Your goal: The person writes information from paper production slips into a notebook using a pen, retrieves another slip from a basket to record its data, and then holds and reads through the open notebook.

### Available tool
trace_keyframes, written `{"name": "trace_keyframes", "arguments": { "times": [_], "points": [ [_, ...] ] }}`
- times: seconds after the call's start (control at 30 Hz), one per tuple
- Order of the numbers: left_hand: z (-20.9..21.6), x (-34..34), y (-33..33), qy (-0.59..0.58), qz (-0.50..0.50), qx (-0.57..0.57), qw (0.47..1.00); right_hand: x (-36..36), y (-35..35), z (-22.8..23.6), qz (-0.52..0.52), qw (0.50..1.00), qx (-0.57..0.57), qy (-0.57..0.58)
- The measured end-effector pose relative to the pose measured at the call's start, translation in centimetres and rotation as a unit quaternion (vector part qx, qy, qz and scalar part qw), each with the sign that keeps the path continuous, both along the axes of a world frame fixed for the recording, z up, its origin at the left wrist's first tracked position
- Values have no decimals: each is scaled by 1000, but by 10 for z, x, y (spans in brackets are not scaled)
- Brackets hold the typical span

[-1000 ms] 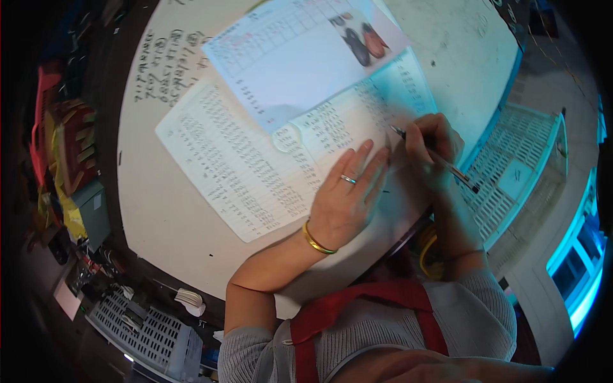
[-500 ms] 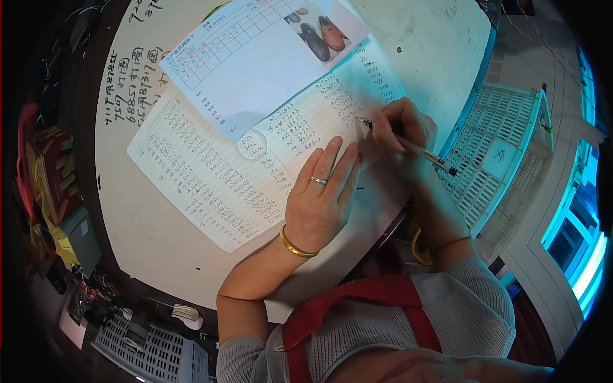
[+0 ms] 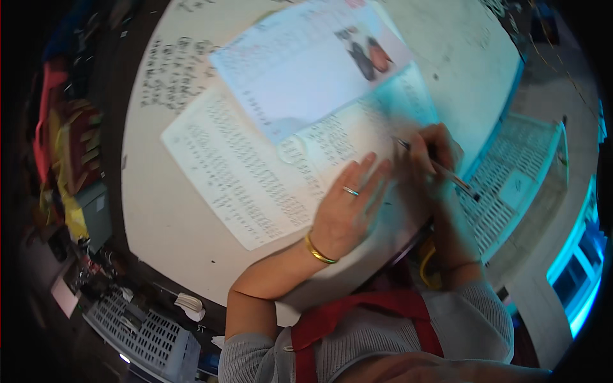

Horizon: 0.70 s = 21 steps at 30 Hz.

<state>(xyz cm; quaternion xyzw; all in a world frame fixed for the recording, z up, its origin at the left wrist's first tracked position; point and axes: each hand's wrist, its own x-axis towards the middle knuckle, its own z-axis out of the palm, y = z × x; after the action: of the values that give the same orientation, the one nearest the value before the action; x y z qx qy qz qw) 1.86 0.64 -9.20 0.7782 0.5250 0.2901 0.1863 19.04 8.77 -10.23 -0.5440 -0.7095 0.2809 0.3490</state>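
Observation:
An open lined notebook point(image 3: 211, 198) with columns of handwriting lies slanted on the white table. My left hand point(image 3: 348, 207) rests flat on its lower right part, fingers stretched out, a ring on one finger and a yellow bangle at the wrist. A pen point(image 3: 456, 180) is gripped in my right hand point(image 3: 437, 156), its tip pointing at the right-hand page; whether the tip touches the paper cannot be told. Over the notebook's upper part lies a printed form sheet point(image 3: 287, 83) with a grid and a picture of shoes point(image 3: 367, 54). A small round clear piece point(image 3: 294, 151) sits by its lower corner.
Handwriting marks the white table point(image 3: 172, 223) on the left. At right stands a pale slotted plastic basket point(image 3: 511, 185), and a grey one point(image 3: 137, 332) is at lower left. Red and yellow items point(image 3: 76, 147) and a grey box point(image 3: 96, 210) line the left side.
The whole scene has shifted to the right in the picture and is blurred, as the head view has moved. Both hands keep much the same pose, the pen still in the right.

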Motion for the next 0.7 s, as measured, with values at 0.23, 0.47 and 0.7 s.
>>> {"name": "trace_keyframes", "arguments": {
  "times": [0.23,0.47,0.7],
  "points": [
    [0,0,-5,27,7,24,999,-9,-4,2,-14,998,-15,65],
    [0,0,2,16,5,24,1000,-4,-4,-5,-24,999,5,25],
    [-4,4,0,31,23,33,999,-5,-2,0,-67,997,-7,47]
  ]
}}
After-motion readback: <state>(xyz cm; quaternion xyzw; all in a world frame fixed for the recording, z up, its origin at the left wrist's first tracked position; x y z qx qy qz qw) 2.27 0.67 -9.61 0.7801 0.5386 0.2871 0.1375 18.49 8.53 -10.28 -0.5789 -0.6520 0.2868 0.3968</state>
